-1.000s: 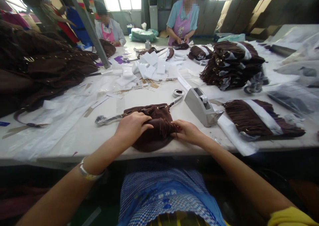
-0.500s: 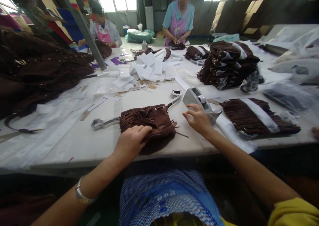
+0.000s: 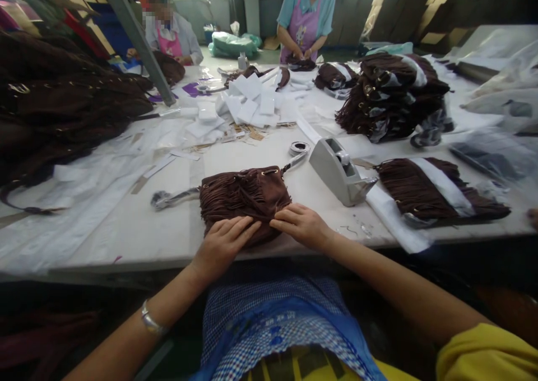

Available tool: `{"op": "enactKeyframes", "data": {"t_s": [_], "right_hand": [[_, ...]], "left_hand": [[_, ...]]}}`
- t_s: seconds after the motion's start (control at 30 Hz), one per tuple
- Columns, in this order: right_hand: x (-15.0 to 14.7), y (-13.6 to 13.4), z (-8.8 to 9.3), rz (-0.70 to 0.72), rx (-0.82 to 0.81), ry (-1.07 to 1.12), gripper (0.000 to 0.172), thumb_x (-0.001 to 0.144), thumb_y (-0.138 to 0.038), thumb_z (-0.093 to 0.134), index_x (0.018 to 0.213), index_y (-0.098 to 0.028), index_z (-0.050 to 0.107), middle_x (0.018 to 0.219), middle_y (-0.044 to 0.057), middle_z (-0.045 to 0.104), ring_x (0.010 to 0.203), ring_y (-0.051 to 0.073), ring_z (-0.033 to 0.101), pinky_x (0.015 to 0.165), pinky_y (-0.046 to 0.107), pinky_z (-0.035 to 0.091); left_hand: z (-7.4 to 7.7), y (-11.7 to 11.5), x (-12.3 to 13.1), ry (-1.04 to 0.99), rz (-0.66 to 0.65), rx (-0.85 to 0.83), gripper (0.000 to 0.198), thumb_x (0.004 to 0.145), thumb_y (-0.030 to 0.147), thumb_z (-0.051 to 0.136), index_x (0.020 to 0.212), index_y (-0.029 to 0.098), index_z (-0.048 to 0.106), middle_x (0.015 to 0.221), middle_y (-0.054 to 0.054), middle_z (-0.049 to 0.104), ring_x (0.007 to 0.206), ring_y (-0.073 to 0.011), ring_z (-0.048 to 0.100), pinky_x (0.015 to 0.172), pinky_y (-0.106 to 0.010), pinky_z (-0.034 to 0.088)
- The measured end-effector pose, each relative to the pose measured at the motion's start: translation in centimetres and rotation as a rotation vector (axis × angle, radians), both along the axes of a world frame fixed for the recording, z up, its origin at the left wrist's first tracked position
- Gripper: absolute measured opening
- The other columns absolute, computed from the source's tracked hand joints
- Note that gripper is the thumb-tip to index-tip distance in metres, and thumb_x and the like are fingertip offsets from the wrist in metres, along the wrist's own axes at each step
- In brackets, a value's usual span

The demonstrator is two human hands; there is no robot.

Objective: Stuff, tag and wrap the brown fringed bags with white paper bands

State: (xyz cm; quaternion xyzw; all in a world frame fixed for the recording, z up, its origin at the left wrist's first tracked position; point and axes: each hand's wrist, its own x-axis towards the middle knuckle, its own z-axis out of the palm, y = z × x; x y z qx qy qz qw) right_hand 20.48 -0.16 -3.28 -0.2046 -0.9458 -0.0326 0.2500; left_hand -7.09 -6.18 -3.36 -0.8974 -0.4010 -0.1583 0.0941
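A dark brown fringed handbag (image 3: 239,193) lies on the white table in front of me, with metal eyelets along its top edge and wrapped strap ends sticking out at both sides. My left hand (image 3: 227,241) grips its near edge, fingers close together over the fringe. Close beside it, my right hand (image 3: 305,224) has its fingers pressed together on the bag's lower right part. Both thumbs are mostly hidden, and anything small beneath the fingertips cannot be seen. A grey tape dispenser (image 3: 342,171) stands just right of the bag, with a wrapped ring-like strap end (image 3: 299,147) left of it.
Another fringed bag with a white band (image 3: 441,187) lies at the right, below a stack of brown bags (image 3: 393,98). White packets (image 3: 252,103) are heaped mid-table. A brown pile (image 3: 63,101) and a slanted metal post (image 3: 138,39) stand left. Two people work across the table.
My right hand has moved left from the tape dispenser onto the bag, next to my left hand. The left hand's fingers now lie straighter on the bag. The view has tilted slightly down.
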Motion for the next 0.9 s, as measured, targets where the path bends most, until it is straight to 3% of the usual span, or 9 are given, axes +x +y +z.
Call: {"op": "enactKeyframes", "data": {"t_s": [0.1, 0.27, 0.43, 0.53, 0.63, 0.73, 0.8, 0.9], "right_hand": [[0.3, 1.2, -0.9, 0.005, -0.02, 0.011, 0.026, 0.1, -0.021, 0.048, 0.115, -0.024, 0.069, 0.101, 0.006, 0.07, 0.092, 0.019, 0.06, 0.081, 0.034, 0.053], [-0.3, 2.1, -0.8, -0.054, -0.126, 0.038, 0.03, 0.098, -0.015, 0.047, 0.112, -0.027, 0.071, 0.103, 0.005, 0.069, 0.095, 0.018, 0.06, 0.087, 0.032, 0.054], [-0.4, -1.7, 0.3, -0.06, -0.031, 0.096, 0.035, 0.095, -0.012, 0.05, 0.124, -0.025, 0.064, 0.13, 0.005, 0.064, 0.119, 0.022, 0.056, 0.109, 0.045, 0.043], [-1.8, -4.7, -0.4, 0.038, -0.058, 0.122, 0.037, 0.096, -0.011, 0.047, 0.129, -0.018, 0.06, 0.126, 0.008, 0.066, 0.119, 0.02, 0.058, 0.108, 0.041, 0.046], [-4.7, -5.5, -1.8, -0.032, -0.162, 0.033, 0.037, 0.099, -0.024, 0.048, 0.133, -0.011, 0.056, 0.129, 0.016, 0.064, 0.123, 0.025, 0.056, 0.105, 0.043, 0.048], [-7.5, -4.1, -2.4, -0.079, -0.218, -0.068, 0.059, 0.096, -0.047, 0.052, 0.14, -0.009, 0.049, 0.136, 0.019, 0.058, 0.129, 0.031, 0.051, 0.109, 0.049, 0.041], [-8.8, -2.9, -2.2, -0.031, -0.24, -0.108, 0.07, 0.093, -0.058, 0.053, 0.145, -0.011, 0.045, 0.138, 0.017, 0.057, 0.132, 0.031, 0.048, 0.112, 0.048, 0.037], [-10.1, -1.6, -1.8, 0.024, -0.258, -0.125, 0.07, 0.092, -0.061, 0.052, 0.146, -0.017, 0.046, 0.141, 0.013, 0.056, 0.134, 0.029, 0.047, 0.112, 0.044, 0.036]], "left_hand": [[-0.1, 0.5, -1.1, -0.025, -0.06, -0.103, 0.052, 0.094, 0.01, 0.043, 0.141, 0.03, 0.052, 0.142, -0.005, 0.057, 0.129, -0.0229, 0.054, 0.101, -0.037, 0.042], [1.1, 2.2, -0.9, -0.073, 0.022, -0.267, 0.06, 0.082, 0.001, 0.042, 0.131, 0.029, 0.061, 0.138, -0.003, 0.06, 0.127, -0.0216, 0.057, 0.099, -0.039, 0.045], [2.5, 2.6, 0.2, -0.103, 0.116, -0.328, 0.056, 0.074, 0.013, 0.055, 0.127, 0.028, 0.065, 0.13, -0.002, 0.067, 0.111, -0.0245, 0.067, 0.093, -0.037, 0.051], [3.5, 3.8, -0.2, -0.184, 0.126, -0.434, 0.043, 0.08, 0.022, 0.056, 0.12, 0.029, 0.069, 0.121, 0.001, 0.072, 0.107, -0.0226, 0.068, 0.091, -0.032, 0.052], [4.5, 5.6, -1.0, -0.334, 0.113, -0.629, 0.037, 0.085, 0.034, 0.058, 0.117, 0.024, 0.071, 0.113, -0.001, 0.075, 0.102, -0.0229, 0.07, 0.089, -0.031, 0.053], [5.3, 6.8, -1.6, -0.386, 0.055, -0.786, 0.04, 0.085, 0.039, 0.058, 0.12, 0.022, 0.07, 0.114, -0.001, 0.075, 0.101, -0.0236, 0.07, 0.09, -0.032, 0.053], [5.4, 7.0, -1.6, -0.336, 0.041, -0.787, 0.041, 0.086, 0.036, 0.056, 0.124, 0.026, 0.068, 0.119, 0.001, 0.072, 0.105, -0.0226, 0.069, 0.094, -0.031, 0.052], [5.0, 6.8, -1.6, -0.246, 0.078, -0.711, 0.043, 0.086, 0.029, 0.053, 0.128, 0.034, 0.064, 0.122, 0.005, 0.071, 0.108, -0.0198, 0.068, 0.095, -0.029, 0.051]]}}
